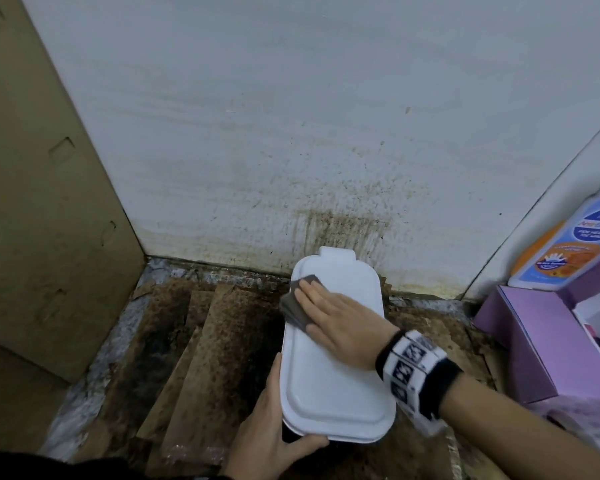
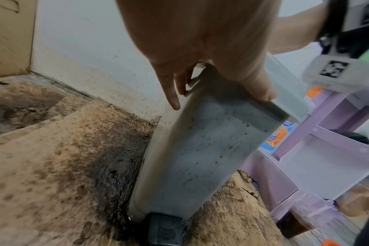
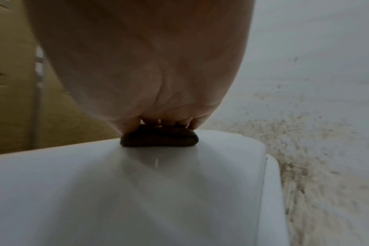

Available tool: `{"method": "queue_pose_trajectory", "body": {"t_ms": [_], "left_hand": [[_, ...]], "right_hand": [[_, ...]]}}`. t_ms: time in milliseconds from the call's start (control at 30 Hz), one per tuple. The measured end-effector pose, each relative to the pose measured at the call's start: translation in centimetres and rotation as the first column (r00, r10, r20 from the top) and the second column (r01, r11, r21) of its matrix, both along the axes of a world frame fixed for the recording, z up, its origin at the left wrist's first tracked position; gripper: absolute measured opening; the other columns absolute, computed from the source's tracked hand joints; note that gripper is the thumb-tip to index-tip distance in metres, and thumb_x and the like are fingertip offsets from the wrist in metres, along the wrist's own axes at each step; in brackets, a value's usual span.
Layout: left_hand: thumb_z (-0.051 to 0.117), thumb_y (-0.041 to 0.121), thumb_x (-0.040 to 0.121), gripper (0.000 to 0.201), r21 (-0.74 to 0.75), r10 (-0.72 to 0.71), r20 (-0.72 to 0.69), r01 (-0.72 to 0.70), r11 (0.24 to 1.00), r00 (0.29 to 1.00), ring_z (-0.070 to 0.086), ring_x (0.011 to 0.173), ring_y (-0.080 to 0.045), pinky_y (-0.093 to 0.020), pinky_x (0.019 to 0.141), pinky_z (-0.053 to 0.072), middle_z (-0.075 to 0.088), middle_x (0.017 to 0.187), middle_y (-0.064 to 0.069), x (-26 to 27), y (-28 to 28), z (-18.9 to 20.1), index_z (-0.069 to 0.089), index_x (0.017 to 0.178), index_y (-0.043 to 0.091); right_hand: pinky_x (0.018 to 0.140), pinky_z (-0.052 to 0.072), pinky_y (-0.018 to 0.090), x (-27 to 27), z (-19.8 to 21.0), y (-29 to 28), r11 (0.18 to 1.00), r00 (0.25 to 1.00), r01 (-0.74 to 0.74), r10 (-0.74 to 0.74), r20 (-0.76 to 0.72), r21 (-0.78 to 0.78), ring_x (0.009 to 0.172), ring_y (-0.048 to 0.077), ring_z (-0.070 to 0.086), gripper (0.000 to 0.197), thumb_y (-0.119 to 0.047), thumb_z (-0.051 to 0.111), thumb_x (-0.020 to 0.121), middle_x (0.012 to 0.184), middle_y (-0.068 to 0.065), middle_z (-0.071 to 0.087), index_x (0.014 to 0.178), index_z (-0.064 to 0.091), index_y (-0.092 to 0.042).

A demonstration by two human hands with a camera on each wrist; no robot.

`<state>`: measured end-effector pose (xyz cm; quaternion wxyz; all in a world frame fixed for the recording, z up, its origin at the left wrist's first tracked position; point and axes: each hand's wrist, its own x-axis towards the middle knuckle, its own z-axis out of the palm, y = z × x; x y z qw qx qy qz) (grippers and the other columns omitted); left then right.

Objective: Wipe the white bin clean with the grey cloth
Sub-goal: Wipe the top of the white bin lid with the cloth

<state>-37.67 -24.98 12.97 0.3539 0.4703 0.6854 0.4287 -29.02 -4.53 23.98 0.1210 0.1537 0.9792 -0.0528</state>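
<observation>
Grey cloth [image 1: 297,303] lies pressed flat under the straight fingers [image 1: 312,292] of the right hand [image 1: 340,317], at the far left of the white bin [image 1: 340,382] lid; the bin stands on stained cardboard [image 1: 201,358] on the floor, against the spattered wall [image 1: 326,150]. The left hand [image 1: 274,420] curls around the bin's near corner, gripping it. The cloth overhangs the lid's edge, so a hard stroke may drag it off, or tip the narrow bin if that grip loosens.

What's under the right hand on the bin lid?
The grey cloth, pressed flat against the white bin lid near its far-left edge by the right hand. Cloth shows only past the fingertips and left of the hand; the rest, and the lid beneath, is covered.
</observation>
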Motion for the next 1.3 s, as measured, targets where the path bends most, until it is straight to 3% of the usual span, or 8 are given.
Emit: {"method": "queue_pose_trajectory", "body": {"t_ms": [133, 300, 600, 867, 967, 1100, 1233, 1300], "left_hand": [[0.079, 0.077, 0.061, 0.134, -0.021, -0.009, 0.020, 0.009, 1.000, 1.000, 0.010, 0.141, 0.021, -0.021, 0.113, 0.031, -0.004, 0.151, 0.049, 0.0, 0.2, 0.6, -0.019, 0.149, 0.055], [0.080, 0.068, 0.069, 0.128, 0.045, -0.037, 0.056, 0.034, 0.998, 0.998, 0.014, 0.147, 0.010, -0.034, 0.119, 0.032, 0.003, 0.160, 0.037, 0.1, 0.2, 1.3, -0.012, 0.154, 0.046], [0.081, 0.067, 0.069, 0.127, 0.068, -0.029, 0.048, 0.026, 0.997, 0.998, 0.018, 0.147, 0.009, -0.037, 0.117, 0.036, 0.010, 0.160, 0.036, 0.2, 0.0, 1.2, -0.011, 0.154, 0.047], [0.078, 0.070, 0.070, 0.128, 0.050, -0.045, 0.029, 0.044, 0.998, 0.999, 0.012, 0.147, 0.013, -0.033, 0.119, 0.032, 0.000, 0.158, 0.040, 0.0, -0.1, 1.2, -0.017, 0.152, 0.047], [0.079, 0.070, 0.069, 0.129, 0.038, -0.032, 0.020, 0.032, 0.999, 0.999, 0.011, 0.147, 0.012, -0.032, 0.119, 0.031, -0.001, 0.159, 0.038, 0.0, -0.2, 0.8, -0.017, 0.153, 0.046], [0.079, 0.073, 0.066, 0.132, 0.022, -0.018, -0.001, 0.018, 1.000, 1.000, 0.012, 0.146, 0.014, -0.031, 0.119, 0.032, 0.000, 0.158, 0.040, 0.0, -0.2, 0.4, -0.017, 0.153, 0.045], [0.083, 0.068, 0.066, 0.131, 0.026, -0.007, 0.041, 0.006, 1.000, 0.999, 0.014, 0.146, 0.013, -0.030, 0.119, 0.033, 0.004, 0.158, 0.040, 0.3, -0.3, 0.3, -0.011, 0.154, 0.043], [0.085, 0.064, 0.066, 0.132, 0.037, -0.007, 0.063, 0.004, 0.999, 0.998, 0.015, 0.147, 0.011, -0.031, 0.120, 0.031, 0.006, 0.160, 0.036, 0.4, -0.2, 0.3, -0.008, 0.156, 0.041]], "right_hand": [[0.124, 0.010, 0.039, -3.0, 0.3, 4.5, 0.992, 0.992, 0.112, -0.115, 0.044, 0.065, 0.154, 0.021, -0.001, 0.062, -0.041, 0.014, 0.106, 0.166, 0.009, -0.004, 0.158, -0.003, -0.012], [0.124, 0.004, 0.037, -2.6, 0.4, 6.5, 0.955, 0.959, 0.262, -0.273, 0.070, 0.136, 0.154, 0.018, -0.001, 0.061, -0.042, 0.011, 0.106, 0.167, 0.005, -0.005, 0.158, -0.006, -0.014], [0.124, 0.011, 0.041, 1.4, -1.4, 8.5, 0.892, 0.894, 0.447, -0.449, -0.011, -0.074, 0.153, 0.016, -0.004, 0.064, -0.045, 0.017, 0.106, 0.167, 0.004, -0.006, 0.158, -0.005, -0.015], [0.122, -0.010, 0.031, 2.9, -1.5, 3.6, 0.903, 0.898, 0.430, -0.429, -0.093, -0.016, 0.152, 0.024, -0.014, 0.062, -0.039, 0.013, 0.107, 0.164, 0.008, -0.015, 0.156, -0.009, -0.008], [0.125, -0.001, 0.039, 4.1, -2.3, 0.3, 0.914, 0.905, 0.404, -0.403, -0.139, -0.019, 0.152, 0.020, -0.017, 0.061, -0.043, 0.009, 0.106, 0.164, 0.002, -0.018, 0.156, -0.011, -0.016], [0.122, -0.002, 0.034, 6.5, -3.2, -5.4, 0.943, 0.923, 0.332, -0.332, -0.196, -0.035, 0.150, 0.016, -0.023, 0.061, -0.044, 0.012, 0.105, 0.163, -0.004, -0.021, 0.156, -0.012, -0.020], [0.113, 0.022, 0.035, 8.0, -4.2, -9.4, 0.946, 0.932, 0.323, -0.322, -0.167, -0.022, 0.149, 0.025, 0.022, 0.058, -0.042, 0.025, 0.103, 0.162, 0.005, 0.028, 0.154, 0.031, -0.013], [0.111, 0.024, 0.034, 8.1, -4.5, -10.0, 0.944, 0.928, 0.331, -0.328, -0.177, -0.013, 0.144, 0.025, 0.031, 0.058, -0.041, 0.022, 0.103, 0.156, 0.008, 0.039, 0.149, 0.042, -0.011]]}}
